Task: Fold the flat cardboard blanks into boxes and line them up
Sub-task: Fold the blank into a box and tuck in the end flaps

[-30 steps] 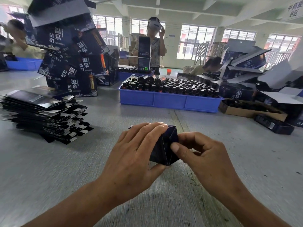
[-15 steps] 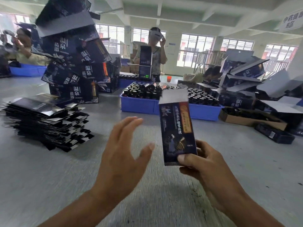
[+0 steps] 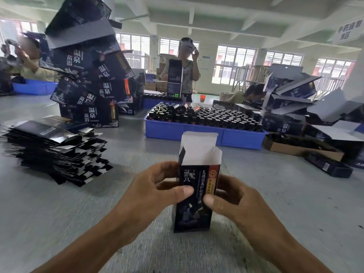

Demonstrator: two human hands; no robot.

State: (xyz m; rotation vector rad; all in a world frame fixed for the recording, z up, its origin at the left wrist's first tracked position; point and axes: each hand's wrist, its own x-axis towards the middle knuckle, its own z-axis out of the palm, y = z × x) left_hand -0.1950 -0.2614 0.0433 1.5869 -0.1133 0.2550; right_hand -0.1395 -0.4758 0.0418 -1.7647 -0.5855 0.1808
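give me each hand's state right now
Left hand: holding the upright box.
Right hand: holding the same box from the other side.

This is a packing workshop on a factory floor, a big open hall with concrete ceiling beams (image 3: 193, 18) and barred windows (image 3: 234, 64). A grey worktop (image 3: 49, 213) carries a stack of flat blanks (image 3: 53, 148), a blue crate of dark bottles (image 3: 202, 123) and piles of printed cartons (image 3: 90, 79), with other workers (image 3: 188, 69) standing nearby.
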